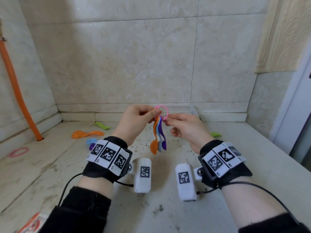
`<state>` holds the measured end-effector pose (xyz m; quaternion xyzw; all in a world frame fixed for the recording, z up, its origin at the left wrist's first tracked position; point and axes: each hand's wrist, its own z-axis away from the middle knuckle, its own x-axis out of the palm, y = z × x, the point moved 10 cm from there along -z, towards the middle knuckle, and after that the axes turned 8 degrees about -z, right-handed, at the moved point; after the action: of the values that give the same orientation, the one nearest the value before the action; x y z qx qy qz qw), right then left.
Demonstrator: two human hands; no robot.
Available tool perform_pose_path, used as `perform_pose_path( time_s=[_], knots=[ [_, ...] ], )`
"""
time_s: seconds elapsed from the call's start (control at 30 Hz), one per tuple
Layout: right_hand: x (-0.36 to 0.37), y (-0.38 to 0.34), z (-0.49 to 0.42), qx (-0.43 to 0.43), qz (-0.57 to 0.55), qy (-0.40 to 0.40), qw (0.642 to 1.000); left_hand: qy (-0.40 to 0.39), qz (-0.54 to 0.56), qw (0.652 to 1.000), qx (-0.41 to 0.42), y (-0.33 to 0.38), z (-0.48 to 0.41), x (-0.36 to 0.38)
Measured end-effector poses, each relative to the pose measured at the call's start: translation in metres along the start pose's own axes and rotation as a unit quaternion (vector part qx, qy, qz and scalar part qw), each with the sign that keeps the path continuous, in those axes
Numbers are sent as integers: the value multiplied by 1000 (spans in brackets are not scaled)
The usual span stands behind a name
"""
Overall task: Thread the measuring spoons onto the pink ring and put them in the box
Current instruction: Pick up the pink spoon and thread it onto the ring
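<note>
A thin pink ring (165,109) is held up over the counter between both hands. My left hand (137,122) pinches its left side, my right hand (184,127) pinches its lower right end. Several small measuring spoons (159,137), orange, blue, white and purple, hang from the ring by their handles. Loose spoons lie on the counter: a large orange one (86,134), a green one (102,125), a blue one (91,142) with a purple one (92,146) beside it, and a green one (216,134) at the right. A box corner (32,223) shows bottom left.
A second pink ring (18,152) lies on the counter at far left. An orange pipe (18,95) runs down the left wall into the counter. Tiled walls close the back and left; the worn counter (159,216) drops off at the right edge.
</note>
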<state>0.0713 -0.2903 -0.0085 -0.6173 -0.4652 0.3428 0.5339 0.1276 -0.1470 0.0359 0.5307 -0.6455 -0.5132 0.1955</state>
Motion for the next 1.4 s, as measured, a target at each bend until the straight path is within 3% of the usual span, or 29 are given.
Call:
perform_pose_path(
  time_s=[0.17,0.43,0.57,0.87,1.13,1.4],
  knots=[
    [13,4,2,19,80,-47,996,3,5,1000,-11,0,2,1],
    [-22,2,0,9,27,92,995,39,21,998,-35,-4,-1,-8],
    [-26,0,1,-4,-40,119,992,45,23,998,-37,-8,-3,-9],
    [-12,-24,6,-75,-235,82,966,16,-20,999,-23,-4,0,0],
    [9,-37,13,-98,-203,24,974,6,-108,994,-16,3,5,1],
    [6,-39,13,-116,-163,32,979,-31,-121,992,-29,5,8,10]
  ],
)
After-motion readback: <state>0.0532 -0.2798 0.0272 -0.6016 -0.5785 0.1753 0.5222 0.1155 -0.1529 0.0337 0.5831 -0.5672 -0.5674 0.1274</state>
